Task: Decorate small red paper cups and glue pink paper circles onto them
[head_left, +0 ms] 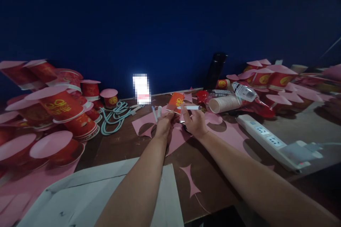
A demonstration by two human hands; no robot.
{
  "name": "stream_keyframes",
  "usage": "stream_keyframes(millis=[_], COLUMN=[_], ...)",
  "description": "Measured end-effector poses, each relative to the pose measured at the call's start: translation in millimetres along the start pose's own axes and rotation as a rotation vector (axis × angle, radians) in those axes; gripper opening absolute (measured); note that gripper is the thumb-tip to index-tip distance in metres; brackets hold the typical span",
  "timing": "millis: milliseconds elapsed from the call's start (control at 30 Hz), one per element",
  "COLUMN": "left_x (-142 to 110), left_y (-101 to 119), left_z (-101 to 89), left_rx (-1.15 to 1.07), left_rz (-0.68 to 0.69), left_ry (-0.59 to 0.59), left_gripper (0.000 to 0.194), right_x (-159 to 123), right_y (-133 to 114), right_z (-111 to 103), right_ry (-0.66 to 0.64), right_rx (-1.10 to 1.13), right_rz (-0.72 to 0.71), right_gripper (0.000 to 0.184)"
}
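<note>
A red paper cup (175, 101) with yellow lettering is held tilted in my left hand (164, 125), whose fingers close around its lower part. My right hand (195, 121) is closed on a white marker pen (192, 108) with a dark end pointing right. The pen lies nearly level, its left end close beside the cup. Pink paper offcuts (179, 138) with round cutouts spread beneath both hands. Just left of the hands are another white pen (154, 114) and a small white cylinder (159, 111).
Red cups topped with pink paper discs (61, 103) pile up at left, with more at right (262, 78). A bagged stack of cups (225, 104), a black bottle (215, 69) and a power strip (262, 140) are on the right. A coiled cable (113, 117) lies left, near a bright blurred screen (142, 88).
</note>
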State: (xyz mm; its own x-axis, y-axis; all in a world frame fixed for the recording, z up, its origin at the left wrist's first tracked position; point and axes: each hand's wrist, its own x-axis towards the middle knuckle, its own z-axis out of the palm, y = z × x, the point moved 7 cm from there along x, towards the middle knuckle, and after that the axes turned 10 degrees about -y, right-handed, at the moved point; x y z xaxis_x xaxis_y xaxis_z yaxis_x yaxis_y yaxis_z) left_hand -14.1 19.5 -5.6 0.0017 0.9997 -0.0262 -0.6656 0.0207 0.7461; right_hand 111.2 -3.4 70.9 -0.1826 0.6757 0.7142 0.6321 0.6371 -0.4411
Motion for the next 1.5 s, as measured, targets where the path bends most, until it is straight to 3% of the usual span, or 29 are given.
stream_keyframes(millis=[400,600,667,1033,1233,1333,1500], left_x=[-0.6,-0.3,0.3,-0.6,1.4,1.9,0.4], left_y=[0.4,0.8,0.0,-0.7,-0.9,-0.4,-1.4], left_z=[-1.3,-3.6,-4.6,-3.6,-4.1,-5.3,-5.2], left_rx=[-0.005,-0.069,-0.060,-0.007,-0.001,-0.009,-0.058], left_rz=[-0.016,0.048,0.049,-0.004,-0.011,0.009,0.004], left_ry=[0.020,0.074,0.085,0.057,0.060,0.056,0.070], left_gripper=[0.023,0.071,0.076,0.041,0.022,0.021,0.037], right_x=[0.4,1.2,1.1,1.7,1.7,1.9,1.9], right_y=[-0.5,-4.6,-4.7,3.0,3.2,0.3,-2.1], right_z=[2.1,2.8,2.3,-1.5,1.9,3.6,2.1], right_ry=[-0.041,-0.063,-0.060,0.005,-0.044,-0.079,-0.071], right_rx=[0.050,0.076,0.066,0.030,0.073,0.103,0.104], right_rz=[-0.002,-0.006,-0.005,0.006,0.018,0.003,0.007], right_gripper=[0.026,0.026,0.026,0.030,0.027,0.026,0.025])
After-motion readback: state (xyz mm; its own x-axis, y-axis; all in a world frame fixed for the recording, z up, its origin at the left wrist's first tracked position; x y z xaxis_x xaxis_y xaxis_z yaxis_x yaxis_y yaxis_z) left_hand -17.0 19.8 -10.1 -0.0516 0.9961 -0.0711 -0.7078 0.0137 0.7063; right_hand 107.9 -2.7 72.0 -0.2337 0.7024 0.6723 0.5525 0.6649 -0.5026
